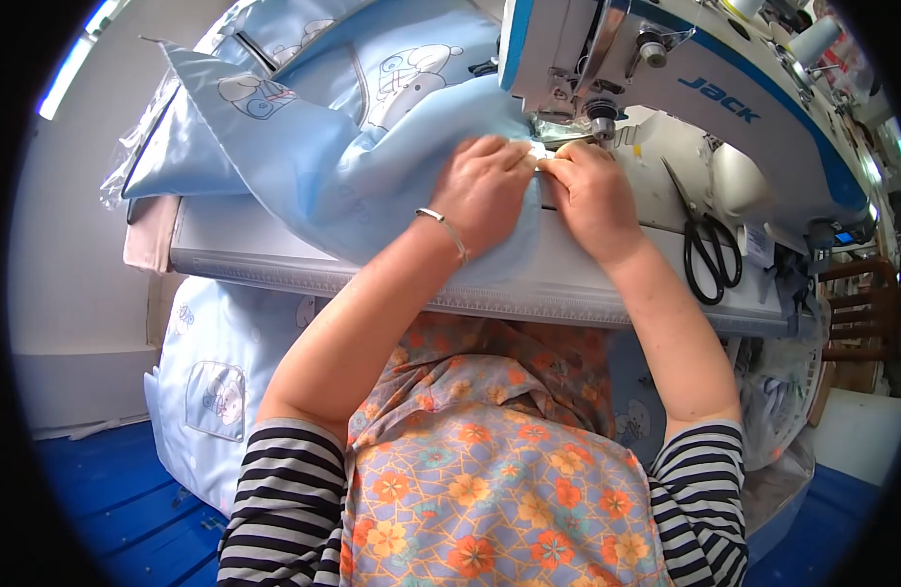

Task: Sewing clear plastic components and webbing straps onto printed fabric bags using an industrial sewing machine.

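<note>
Light blue printed fabric (372, 186) is spread across the sewing table, its right edge running up to the needle area of a white and blue sewing machine (656, 73). My left hand (485, 191) lies on the fabric near that edge, fingers curled and pressed together at the tips, somewhat blurred. Close beside it, my right hand (595, 196) pinches the fabric's edge between thumb and forefinger. Both sets of fingertips almost meet just in front of the lit needle area. What lies right under the fingers is partly hidden.
Black-handled scissors (710, 245) lie on the table to the right. A ruler strip (402, 287) lines the table's front edge. More blue printed fabric (211, 382) hangs below at the left. Thread cones (812, 41) stand behind the machine, and a wooden chair (861, 308) is at far right.
</note>
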Motion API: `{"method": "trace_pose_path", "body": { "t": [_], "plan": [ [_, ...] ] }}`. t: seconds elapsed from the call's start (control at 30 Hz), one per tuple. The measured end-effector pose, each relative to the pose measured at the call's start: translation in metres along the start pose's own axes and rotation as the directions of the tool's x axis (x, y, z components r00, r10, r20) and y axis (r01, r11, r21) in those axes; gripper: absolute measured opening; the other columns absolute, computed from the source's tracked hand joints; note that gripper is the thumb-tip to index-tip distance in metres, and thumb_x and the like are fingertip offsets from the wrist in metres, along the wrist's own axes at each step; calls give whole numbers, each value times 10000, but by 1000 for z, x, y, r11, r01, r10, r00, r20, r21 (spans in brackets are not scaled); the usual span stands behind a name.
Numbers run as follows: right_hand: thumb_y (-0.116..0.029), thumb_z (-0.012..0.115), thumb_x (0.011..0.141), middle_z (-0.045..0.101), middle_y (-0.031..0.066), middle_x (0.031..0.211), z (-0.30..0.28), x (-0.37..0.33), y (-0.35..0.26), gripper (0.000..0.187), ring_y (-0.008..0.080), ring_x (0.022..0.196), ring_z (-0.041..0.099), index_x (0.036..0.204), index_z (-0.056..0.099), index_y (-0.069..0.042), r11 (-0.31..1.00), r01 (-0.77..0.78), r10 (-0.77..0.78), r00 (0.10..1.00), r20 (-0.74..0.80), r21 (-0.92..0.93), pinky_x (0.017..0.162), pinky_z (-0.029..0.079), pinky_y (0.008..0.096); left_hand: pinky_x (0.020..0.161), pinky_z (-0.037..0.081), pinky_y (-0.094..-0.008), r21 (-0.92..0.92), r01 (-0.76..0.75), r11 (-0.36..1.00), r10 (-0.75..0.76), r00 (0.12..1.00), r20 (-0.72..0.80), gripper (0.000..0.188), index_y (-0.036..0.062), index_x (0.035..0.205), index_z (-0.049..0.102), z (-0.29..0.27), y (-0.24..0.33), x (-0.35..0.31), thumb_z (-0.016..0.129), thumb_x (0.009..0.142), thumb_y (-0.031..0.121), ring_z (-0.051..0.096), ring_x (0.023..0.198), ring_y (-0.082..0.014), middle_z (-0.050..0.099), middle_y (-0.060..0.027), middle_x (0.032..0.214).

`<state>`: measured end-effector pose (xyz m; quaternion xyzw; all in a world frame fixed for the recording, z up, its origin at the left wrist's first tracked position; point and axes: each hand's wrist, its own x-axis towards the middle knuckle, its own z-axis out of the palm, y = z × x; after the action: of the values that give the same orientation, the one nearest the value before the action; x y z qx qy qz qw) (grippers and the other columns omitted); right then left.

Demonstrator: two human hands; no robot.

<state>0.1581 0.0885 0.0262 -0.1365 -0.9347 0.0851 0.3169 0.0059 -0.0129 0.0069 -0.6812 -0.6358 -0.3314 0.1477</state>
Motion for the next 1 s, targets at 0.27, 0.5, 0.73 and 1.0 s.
{"method": "trace_pose_path", "body": {
  "t": [0.27,0.5,0.73,1.0],
  "plan": [
    [-47,619,845,589,113,828,3,3,-1,195,296,795,610,1030,682,-52,991,-20,27,999,47,-136,700,501,410,852,487,-389,-56,-16,998,17,1000,20,260,9,997,678,-1,5,-3,586,764,77,626,1004,-239,681,-99,1113],
    [-66,595,858,579,105,845,2,2,-3,275,296,782,599,1121,672,-71,979,-4,30,992,125,-206,710,501,409,806,482,-380,-70,-24,997,25,1000,4,239,15,1000,667,-3,5,-2,577,790,86,627,1005,-231,684,-84,1107],
    [-1,591,807,616,112,928,-1,-3,-11,306,293,883,613,1099,676,-35,973,-21,51,991,125,-229,794,505,397,876,460,-388,-68,10,998,-8,999,33,252,13,1017,654,9,-3,-2,562,805,114,604,1072,-246,673,-106,1118],
    [41,567,778,636,150,1181,-4,-8,-18,313,295,1088,603,1077,659,35,994,88,-79,990,120,-64,943,495,373,1100,341,-443,-73,101,992,-57,886,460,600,-32,1270,526,-57,-6,-22,681,810,321,455,1303,-332,494,-209,1378]
  ]
}}
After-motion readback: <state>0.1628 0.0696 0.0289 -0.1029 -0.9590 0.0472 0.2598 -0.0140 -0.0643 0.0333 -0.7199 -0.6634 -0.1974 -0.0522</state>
